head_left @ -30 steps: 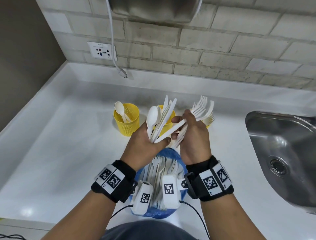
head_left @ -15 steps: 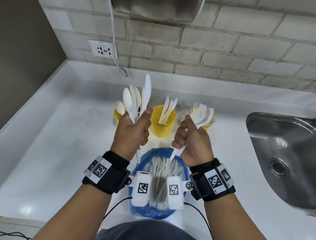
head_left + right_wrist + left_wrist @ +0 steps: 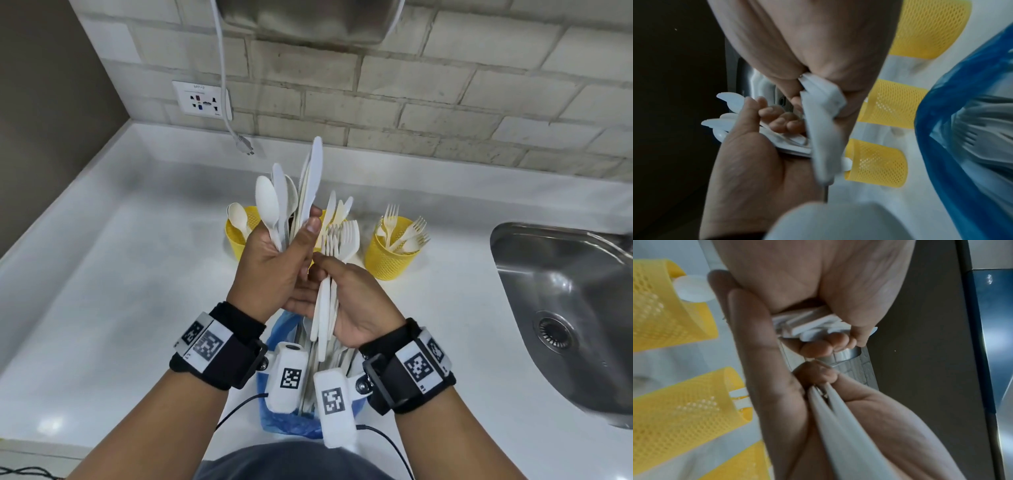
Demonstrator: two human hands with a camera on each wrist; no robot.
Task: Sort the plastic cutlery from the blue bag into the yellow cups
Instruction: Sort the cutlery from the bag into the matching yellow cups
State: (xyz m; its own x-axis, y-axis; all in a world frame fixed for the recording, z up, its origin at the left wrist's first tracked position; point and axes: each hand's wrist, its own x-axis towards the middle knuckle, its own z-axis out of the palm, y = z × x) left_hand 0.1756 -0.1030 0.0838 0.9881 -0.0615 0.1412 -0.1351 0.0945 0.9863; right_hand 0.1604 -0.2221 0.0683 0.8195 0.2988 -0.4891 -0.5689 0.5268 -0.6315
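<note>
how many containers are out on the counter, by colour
yellow cups: 3, the left one, the middle one mostly hidden behind the hands, the right one
blue bag: 1
total: 4

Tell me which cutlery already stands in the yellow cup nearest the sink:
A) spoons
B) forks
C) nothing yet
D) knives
B: in the head view the yellow cup nearest the sink has forks sticking up out of it, tines upward, while the far-left cup shows a spoon.
</note>
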